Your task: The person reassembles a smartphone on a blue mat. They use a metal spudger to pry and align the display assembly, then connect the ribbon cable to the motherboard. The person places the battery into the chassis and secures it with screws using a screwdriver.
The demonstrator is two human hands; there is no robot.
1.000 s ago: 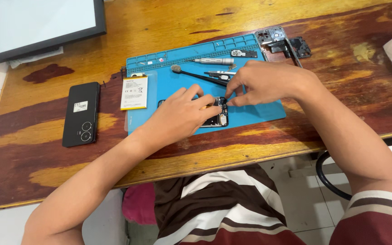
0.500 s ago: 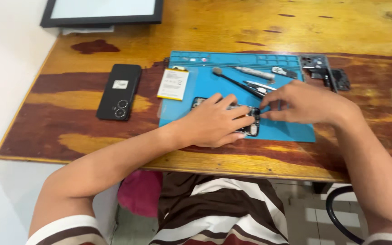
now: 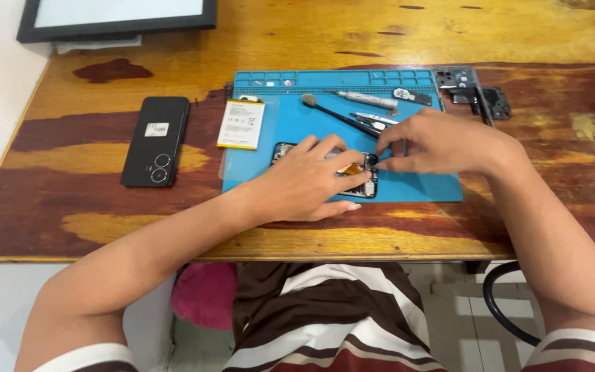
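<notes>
An opened phone (image 3: 363,182) lies on a blue mat (image 3: 421,186) that sits on the wooden surface (image 3: 325,41). The left hand (image 3: 308,179) lies flat over the phone with fingers spread, pressing it down and covering most of it; only the phone's right end and a strip at its upper left show. The right hand (image 3: 439,141) reaches in from the right, thumb and forefinger pinched together at the phone's upper right corner; whether they grip a small part there is too small to tell. The two hands nearly meet over the phone.

Along the far edge of the mat runs a row of small moulded compartments (image 3: 332,76); what lies in them cannot be made out. Just below that row rest a grey screwdriver (image 3: 366,100) and a small dark part (image 3: 411,96). A brush (image 3: 335,114) with a dark handle lies slantwise, and tweezers (image 3: 373,120) lie beside it, close to the right hand. A flat white battery (image 3: 241,124) lies at the mat's left edge.

Left of the mat, apart from it, a black phone (image 3: 155,141) lies camera side up. Beyond the mat's right corner rest dark frame pieces (image 3: 473,89). A black-framed screen (image 3: 118,17) stands at the far left.
</notes>
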